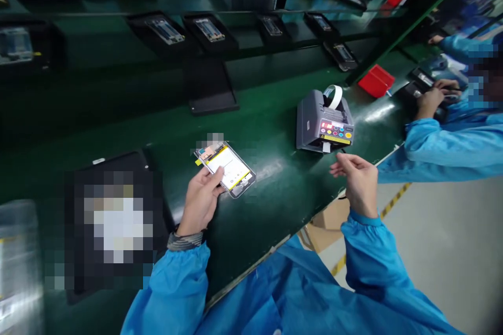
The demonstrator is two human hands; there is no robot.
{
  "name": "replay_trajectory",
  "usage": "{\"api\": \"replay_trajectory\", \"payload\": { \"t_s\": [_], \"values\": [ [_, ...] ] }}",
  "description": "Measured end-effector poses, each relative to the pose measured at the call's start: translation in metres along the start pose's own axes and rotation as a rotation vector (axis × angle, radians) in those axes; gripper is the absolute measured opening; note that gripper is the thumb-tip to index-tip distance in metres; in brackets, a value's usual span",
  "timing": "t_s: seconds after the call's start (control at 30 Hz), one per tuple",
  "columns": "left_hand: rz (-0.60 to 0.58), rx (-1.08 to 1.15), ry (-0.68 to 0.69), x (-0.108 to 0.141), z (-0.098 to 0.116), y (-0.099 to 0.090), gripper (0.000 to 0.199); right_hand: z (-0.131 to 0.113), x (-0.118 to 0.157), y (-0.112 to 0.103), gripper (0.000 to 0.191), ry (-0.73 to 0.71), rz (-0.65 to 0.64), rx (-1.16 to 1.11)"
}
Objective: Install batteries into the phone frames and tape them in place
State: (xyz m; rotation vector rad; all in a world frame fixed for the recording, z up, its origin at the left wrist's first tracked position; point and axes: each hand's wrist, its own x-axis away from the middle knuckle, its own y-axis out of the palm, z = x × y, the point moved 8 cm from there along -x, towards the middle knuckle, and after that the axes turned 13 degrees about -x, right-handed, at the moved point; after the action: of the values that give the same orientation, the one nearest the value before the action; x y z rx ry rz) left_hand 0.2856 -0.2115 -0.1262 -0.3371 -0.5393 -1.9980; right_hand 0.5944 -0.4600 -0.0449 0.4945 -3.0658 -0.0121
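My left hand grips an opened smartphone by its lower left edge, thumb on the white battery and fingers beneath. The phone is tilted above the bench, with its inner parts and yellow strips exposed. To the right, my right hand is raised at the bench edge, its fingers curled and drawn together. Whether anything small is between those fingertips, I cannot make out. Just beyond them stands a grey tape dispenser with coloured buttons and a white tape roll. A short white tape end sticks out of its front, apart from my fingers.
On the left lies a black tray, its contents blurred out. Another black tray lies near the shelf. Several trays with phone parts line the shelf. A red bin stands at right, beside a co-worker's blue sleeve.
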Motion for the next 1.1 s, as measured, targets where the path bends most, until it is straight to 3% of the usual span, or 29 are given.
{"api": "replay_trajectory", "payload": {
  "t_s": [0.2,0.43,0.63,0.73,0.93,1.1],
  "values": [
    [-0.093,-0.103,0.016,0.004,0.001,0.008,0.066,0.009,-0.008,0.026,0.039,0.15,-0.051,-0.057],
    [-0.156,-0.147,0.042,0.001,-0.003,0.009,0.063,-0.001,-0.006,0.028,0.011,0.093,0.024,0.0],
    [-0.166,-0.097,0.059,-0.001,-0.008,0.01,0.06,0.005,0.005,0.03,0.007,0.043,-0.04,0.077],
    [-0.191,-0.064,0.064,-0.003,-0.007,0.01,0.063,0.019,0.029,0.054,0.007,0.091,-0.183,0.067],
    [-0.226,-0.052,0.092,-0.003,-0.005,0.011,0.066,0.048,0.096,0.139,0.031,0.282,-0.566,0.063],
    [-0.254,-0.051,0.107,-0.004,-0.006,0.012,0.065,0.055,0.103,0.169,0.041,0.299,-0.65,0.088]
  ]
}}
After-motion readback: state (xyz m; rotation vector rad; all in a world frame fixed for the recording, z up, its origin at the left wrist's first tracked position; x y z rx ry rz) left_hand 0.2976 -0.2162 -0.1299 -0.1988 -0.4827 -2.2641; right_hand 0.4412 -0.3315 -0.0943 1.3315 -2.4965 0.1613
